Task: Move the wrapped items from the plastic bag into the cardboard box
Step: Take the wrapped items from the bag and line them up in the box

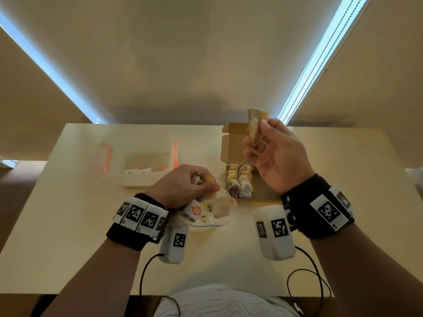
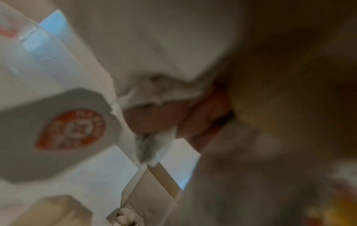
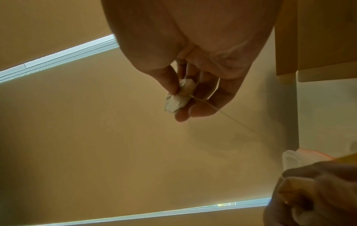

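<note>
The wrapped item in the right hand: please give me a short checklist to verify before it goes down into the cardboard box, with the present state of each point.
1. Right hand has a firm grip on the wrapped item: ok, fingers and thumb pinch it.
2. Item is above the cardboard box: ok in the head view, raised over its far part.
3. Box is open: ok, lid flaps stand back.
4. Free room in the box: cannot tell; packed items fill the near end, the hand hides the rest.
5. Thin string hanging from the item is free: cannot tell; it trails toward the left hand.
6. Plastic bag is held steady: ok, the left hand grips something at its mouth.
</note>
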